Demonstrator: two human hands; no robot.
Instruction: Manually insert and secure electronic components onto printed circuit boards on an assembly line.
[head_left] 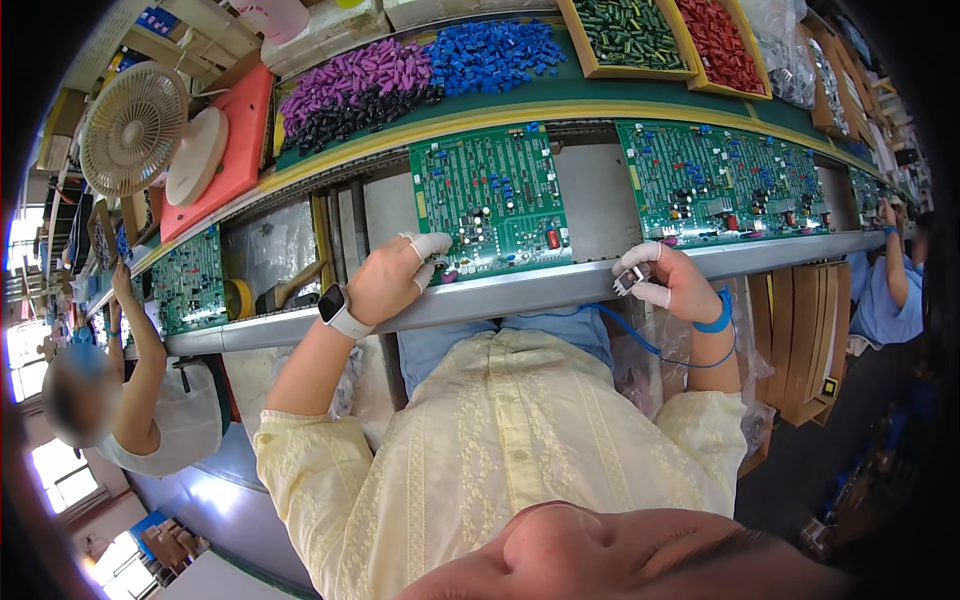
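In front of me a green circuit board (490,190) full of small parts lies on the line, its near edge along a grey metal rail (480,297). At the board's near left corner is my left hand (395,275), white finger cots on its fingertips. Thumb and forefinger come together there; whatever is between them is too small to make out. My right hand (680,283), also in finger cots, pinches a small dark electronic component with silvery metal parts (630,280) over the rail. That hand is right of my board, by the near left corner of another circuit board (680,180).
Heaps of purple (360,75), black and blue (495,55) parts lie beyond the boards. Boxes of green (625,35) and red parts (720,45) stand far right. A fan (135,130) stands far left. A blue cord (640,340) hangs from my right wrist. Co-workers sit on both sides.
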